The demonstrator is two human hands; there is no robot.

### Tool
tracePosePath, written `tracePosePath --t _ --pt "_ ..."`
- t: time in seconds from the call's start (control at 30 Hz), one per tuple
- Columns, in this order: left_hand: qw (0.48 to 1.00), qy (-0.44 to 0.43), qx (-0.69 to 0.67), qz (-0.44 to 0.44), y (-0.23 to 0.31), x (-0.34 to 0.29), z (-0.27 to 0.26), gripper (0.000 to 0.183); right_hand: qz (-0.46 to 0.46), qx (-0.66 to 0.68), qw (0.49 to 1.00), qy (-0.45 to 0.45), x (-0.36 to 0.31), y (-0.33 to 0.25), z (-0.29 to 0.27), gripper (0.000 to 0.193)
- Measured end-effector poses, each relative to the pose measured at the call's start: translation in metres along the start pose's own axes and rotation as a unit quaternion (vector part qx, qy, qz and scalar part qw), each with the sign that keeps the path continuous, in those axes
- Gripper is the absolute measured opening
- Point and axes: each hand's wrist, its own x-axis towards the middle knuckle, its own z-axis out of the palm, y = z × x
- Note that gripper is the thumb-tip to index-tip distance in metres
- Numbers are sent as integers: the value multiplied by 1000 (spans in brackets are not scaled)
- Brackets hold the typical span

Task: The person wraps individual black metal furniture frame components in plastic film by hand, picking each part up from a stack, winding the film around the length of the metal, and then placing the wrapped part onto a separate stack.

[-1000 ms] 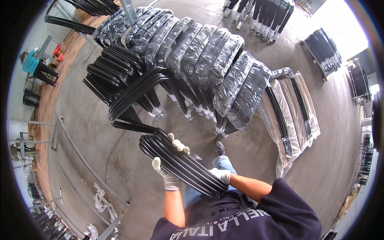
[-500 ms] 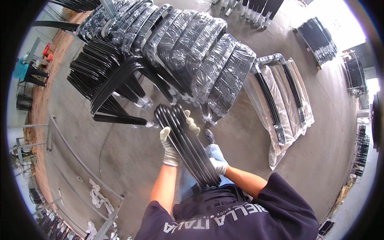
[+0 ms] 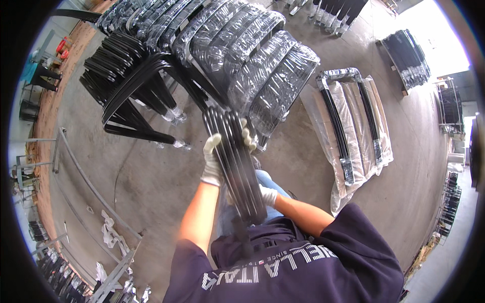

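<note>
Ahead, wrapped frames [image 3: 225, 38] beyond tubes [image 3: 235, 166]

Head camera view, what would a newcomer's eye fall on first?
Probably the bundle of glossy black tubes at the centre, in white-gloved left hand and right hand. Then the row of black frames wrapped in clear plastic, upper left. Right of centre, a black U-shaped frame lies on beige sheeting.

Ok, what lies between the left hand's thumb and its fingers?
In the head view, the bundle of black tubes lies there: the gloved left hand has its thumb along the bundle's left side, its fingers showing past the right.
</note>
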Motion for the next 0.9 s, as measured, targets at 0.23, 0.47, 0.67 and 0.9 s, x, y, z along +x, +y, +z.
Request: tracePosePath --t 0.23,0.47,0.67,0.9 --pt "805 203 542 134 15 -43 -17 49 32 348 937 -5 16 -2 -52 48" --pt "812 120 570 -11 -55 -135 -119 35 8 -75 997 -35 30 -74 22 27" --pt "950 291 20 116 -70 -118 -126 24 122 -300 895 307 -20 -151 89 42" --pt "961 231 -39 149 -72 -110 -100 39 -80 -576 735 348 -39 -169 157 108"
